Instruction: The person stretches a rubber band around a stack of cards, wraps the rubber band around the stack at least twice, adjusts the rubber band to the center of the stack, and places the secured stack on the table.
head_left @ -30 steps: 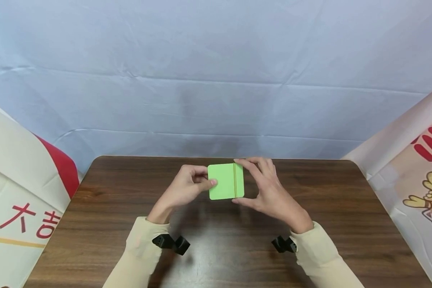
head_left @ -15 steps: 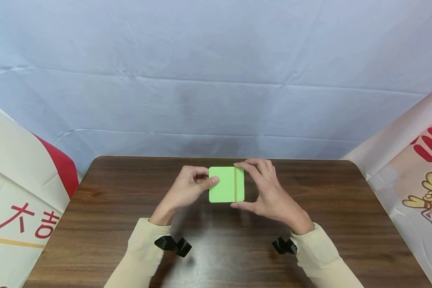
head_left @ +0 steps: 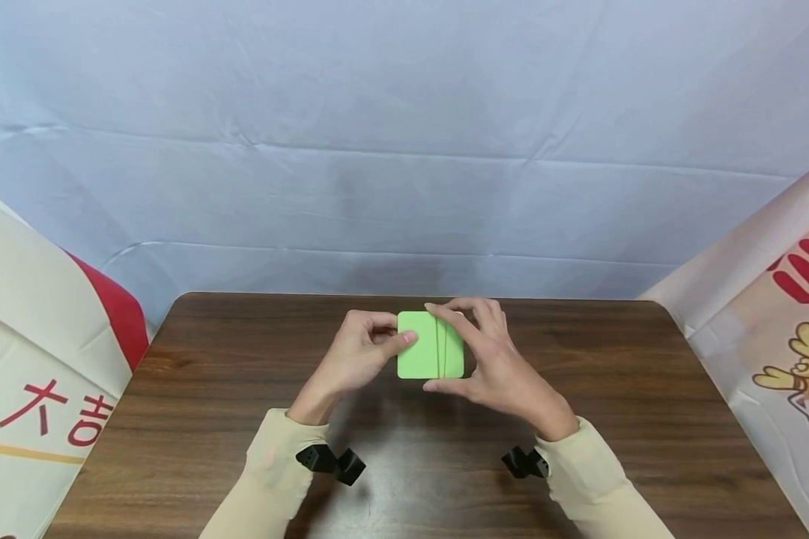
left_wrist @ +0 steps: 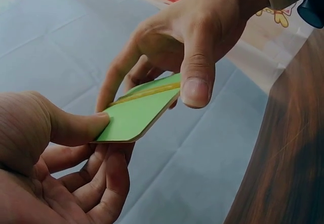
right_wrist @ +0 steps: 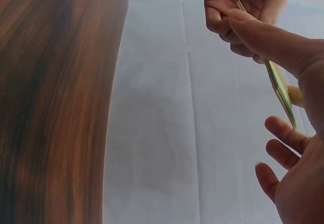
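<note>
A thin green square card [head_left: 418, 355] with rounded corners is held up over the table, its edge showing pale layers in the left wrist view. My left hand [head_left: 353, 355] pinches its left edge, thumb on the face and fingers behind. Round the card runs a yellow rubber band [left_wrist: 147, 92], its two strands slightly spread at the top in the head view. My right hand [head_left: 495, 355] spans the card, forefinger at the top edge and thumb at the bottom edge, where they hold the band. Its other fingers sit behind the card.
Beneath both hands is a dark wood-grain table [head_left: 175, 419]. A pale blue-grey cloth [head_left: 404, 202] hangs behind it. Printed cloths stand at the left [head_left: 40, 359] and right [head_left: 775, 352] sides. A black wrist camera [head_left: 330, 463] is worn on each sleeve.
My right forefinger and thumb have shifted left along the card's edges, and the band's strands have moved left and spread apart. The card has shifted slightly right and tilted level.
</note>
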Tool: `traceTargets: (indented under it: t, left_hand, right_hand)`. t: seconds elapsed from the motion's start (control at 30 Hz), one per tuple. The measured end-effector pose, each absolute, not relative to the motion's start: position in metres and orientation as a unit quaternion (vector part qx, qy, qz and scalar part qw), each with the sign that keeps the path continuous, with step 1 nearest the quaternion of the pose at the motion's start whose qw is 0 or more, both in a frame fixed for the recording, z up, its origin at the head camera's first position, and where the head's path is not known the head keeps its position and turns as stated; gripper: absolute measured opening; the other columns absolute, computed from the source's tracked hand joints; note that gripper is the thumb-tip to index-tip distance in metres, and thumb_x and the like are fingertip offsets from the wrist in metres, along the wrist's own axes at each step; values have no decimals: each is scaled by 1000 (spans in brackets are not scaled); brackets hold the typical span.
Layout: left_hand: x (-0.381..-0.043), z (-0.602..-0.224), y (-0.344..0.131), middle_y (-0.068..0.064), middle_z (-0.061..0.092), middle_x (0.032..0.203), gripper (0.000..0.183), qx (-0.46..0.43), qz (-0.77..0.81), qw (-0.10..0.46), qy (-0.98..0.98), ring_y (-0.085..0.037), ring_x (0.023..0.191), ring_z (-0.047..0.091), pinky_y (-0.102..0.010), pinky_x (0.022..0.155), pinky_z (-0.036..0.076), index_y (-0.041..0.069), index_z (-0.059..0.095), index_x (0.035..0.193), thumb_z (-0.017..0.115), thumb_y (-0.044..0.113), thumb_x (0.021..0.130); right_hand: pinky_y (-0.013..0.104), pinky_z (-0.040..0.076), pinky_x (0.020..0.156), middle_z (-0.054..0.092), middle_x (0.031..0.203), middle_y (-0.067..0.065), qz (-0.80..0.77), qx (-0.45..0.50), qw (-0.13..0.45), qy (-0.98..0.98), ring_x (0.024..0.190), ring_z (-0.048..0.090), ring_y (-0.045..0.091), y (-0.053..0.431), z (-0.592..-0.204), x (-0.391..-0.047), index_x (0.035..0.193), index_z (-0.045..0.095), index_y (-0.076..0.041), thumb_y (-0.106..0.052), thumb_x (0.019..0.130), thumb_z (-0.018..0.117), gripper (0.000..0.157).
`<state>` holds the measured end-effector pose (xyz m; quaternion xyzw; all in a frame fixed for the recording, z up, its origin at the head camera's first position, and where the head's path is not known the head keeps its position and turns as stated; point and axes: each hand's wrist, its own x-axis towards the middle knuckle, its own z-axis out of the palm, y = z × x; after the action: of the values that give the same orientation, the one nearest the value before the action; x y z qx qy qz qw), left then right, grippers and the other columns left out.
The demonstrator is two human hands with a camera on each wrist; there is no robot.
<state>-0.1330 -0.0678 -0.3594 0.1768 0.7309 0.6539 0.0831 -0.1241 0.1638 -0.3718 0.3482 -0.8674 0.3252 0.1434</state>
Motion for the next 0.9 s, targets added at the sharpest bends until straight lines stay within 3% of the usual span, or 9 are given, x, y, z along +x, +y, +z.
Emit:
traceTargets:
  t: [0.33, 0.67, 0.9]
  left_hand:
    - [-133, -359, -71, -13, 74, 83, 12, 161, 658, 74, 732, -12, 70, 67, -26, 67, 50, -8, 74, 98, 70, 3, 95]
    - [-131, -356, -71, -12, 73, 83, 11, 163, 665, 78, 724, -12, 70, 67, -26, 68, 51, -9, 73, 98, 69, 1, 95]
    - [-129, -356, -69, -14, 74, 88, 12, 167, 660, 79, 728, -14, 74, 70, -34, 72, 55, -8, 74, 102, 68, 1, 96]
  right_hand:
    - [57, 31, 103, 40, 139, 8, 315, 333, 138, -878, 129, 32, 29, 171, -367, -122, 155, 41, -24, -33, 67, 98, 105]
    - [58, 30, 102, 41, 138, 8, 315, 340, 139, -875, 128, 32, 30, 173, -364, -122, 149, 48, -20, -31, 67, 98, 97]
    - [57, 33, 101, 41, 138, 8, 322, 344, 140, -871, 129, 32, 30, 170, -365, -121, 149, 48, -23, -33, 65, 98, 98]
